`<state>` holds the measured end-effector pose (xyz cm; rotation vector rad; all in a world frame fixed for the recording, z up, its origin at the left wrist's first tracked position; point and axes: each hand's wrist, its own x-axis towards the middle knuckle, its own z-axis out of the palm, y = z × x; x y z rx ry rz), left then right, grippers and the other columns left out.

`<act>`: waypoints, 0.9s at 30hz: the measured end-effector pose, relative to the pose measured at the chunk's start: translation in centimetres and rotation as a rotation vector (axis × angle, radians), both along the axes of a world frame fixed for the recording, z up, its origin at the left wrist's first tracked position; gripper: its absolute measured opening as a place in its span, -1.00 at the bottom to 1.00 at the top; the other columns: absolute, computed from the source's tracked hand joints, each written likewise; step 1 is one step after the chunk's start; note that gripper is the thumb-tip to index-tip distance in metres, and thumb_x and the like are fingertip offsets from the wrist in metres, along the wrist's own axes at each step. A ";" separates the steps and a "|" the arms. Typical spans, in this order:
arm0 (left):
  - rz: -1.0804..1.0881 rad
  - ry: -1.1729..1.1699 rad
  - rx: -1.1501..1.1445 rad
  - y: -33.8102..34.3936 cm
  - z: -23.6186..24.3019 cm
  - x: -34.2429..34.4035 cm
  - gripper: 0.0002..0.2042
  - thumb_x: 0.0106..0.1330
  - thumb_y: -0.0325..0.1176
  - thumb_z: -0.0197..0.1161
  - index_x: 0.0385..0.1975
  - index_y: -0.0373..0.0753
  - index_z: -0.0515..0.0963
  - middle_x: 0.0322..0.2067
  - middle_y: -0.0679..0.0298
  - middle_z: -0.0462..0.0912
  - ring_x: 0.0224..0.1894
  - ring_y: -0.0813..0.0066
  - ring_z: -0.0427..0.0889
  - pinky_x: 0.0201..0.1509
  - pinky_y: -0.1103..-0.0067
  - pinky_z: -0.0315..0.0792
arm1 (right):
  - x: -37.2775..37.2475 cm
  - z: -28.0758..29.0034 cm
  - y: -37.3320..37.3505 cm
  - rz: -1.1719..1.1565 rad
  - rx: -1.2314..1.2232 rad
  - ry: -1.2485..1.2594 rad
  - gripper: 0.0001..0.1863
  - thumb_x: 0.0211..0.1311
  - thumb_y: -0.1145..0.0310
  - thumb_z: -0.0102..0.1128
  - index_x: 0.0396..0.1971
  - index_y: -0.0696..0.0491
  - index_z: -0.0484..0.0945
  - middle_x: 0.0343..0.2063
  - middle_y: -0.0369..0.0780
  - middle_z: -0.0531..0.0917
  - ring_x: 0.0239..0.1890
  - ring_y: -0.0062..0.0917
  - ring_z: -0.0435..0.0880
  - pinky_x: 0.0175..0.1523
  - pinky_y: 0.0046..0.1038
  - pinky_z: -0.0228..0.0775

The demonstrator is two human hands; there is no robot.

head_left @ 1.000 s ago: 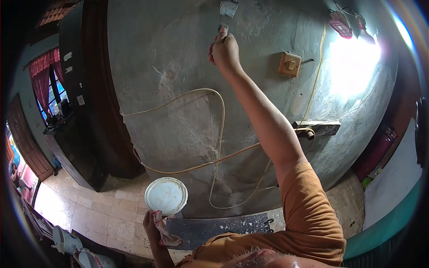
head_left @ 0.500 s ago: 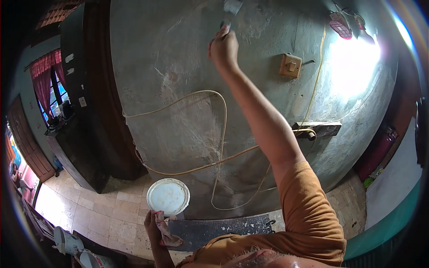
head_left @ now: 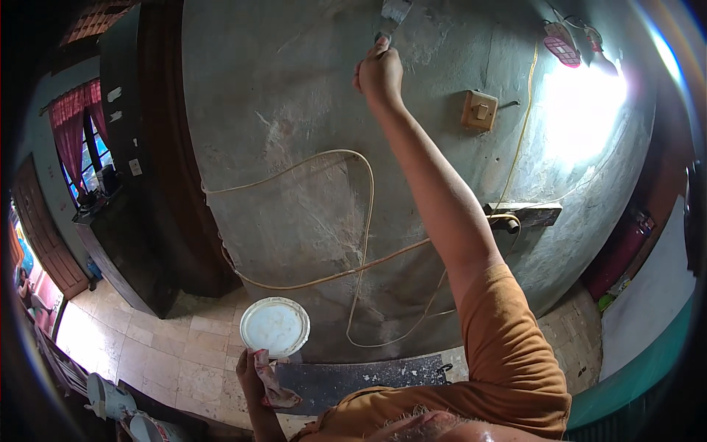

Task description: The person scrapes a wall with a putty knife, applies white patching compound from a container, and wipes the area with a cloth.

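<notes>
Scraper (head_left: 396, 10) in right fingers (head_left: 381, 46), illegibly printed bucket (head_left: 153, 428) lower left

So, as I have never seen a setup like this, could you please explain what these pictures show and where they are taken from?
There is no machine here, only a person working bare-handed. The view comes from the left of two wide fisheye cameras worn on the head, so straight edges look bent. The right hand holds a flat scraper with a dark handle and white-smeared blade, raised to the rough grey wall. The lower left hand holds a crumpled pinkish-white cloth and seems to support a round white lid-like disc. A loose cream-coloured cable and a square tan light switch are on the wall. Below lies a dark rectangular surface flecked with white.
</notes>
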<state>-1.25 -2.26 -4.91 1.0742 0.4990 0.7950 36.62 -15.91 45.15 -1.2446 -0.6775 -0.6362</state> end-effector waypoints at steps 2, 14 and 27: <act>-0.011 -0.013 -0.024 0.0 -0.2 0.4 -0.69 0.53 -0.25 0.11 -0.06 -0.42 0.59 -0.29 0.20 0.69 -0.31 0.51 0.65 -0.23 0.58 0.53 | 0.8 -1.3 0.1 0.017 -0.108 0.072 -0.43 0.63 0.00 -0.33 -0.32 0.23 0.41 -0.65 -0.11 0.59 -0.68 -0.35 0.61 -0.52 -0.27 0.44; -0.008 -0.008 -0.003 0.1 -0.8 1.5 -0.65 0.54 -0.24 0.11 0.01 -0.45 0.56 -0.21 0.17 0.72 -0.24 0.50 0.68 -0.16 0.57 0.56 | 0.9 -2.8 2.3 0.029 -0.033 0.060 -0.50 0.61 -0.07 -0.33 -0.32 0.08 0.31 -0.67 -0.25 0.46 -0.75 -0.54 0.42 -0.67 -0.46 0.26; 0.012 0.023 -0.003 -0.4 -1.2 0.4 -0.67 0.54 -0.25 0.11 0.00 -0.46 0.56 -0.21 0.15 0.71 -0.25 0.47 0.70 -0.17 0.54 0.57 | -2.6 -3.2 1.4 0.142 -0.124 0.165 -0.48 0.63 -0.03 -0.35 -0.35 0.12 0.33 -0.68 -0.24 0.47 -0.77 -0.53 0.44 -0.65 -0.46 0.26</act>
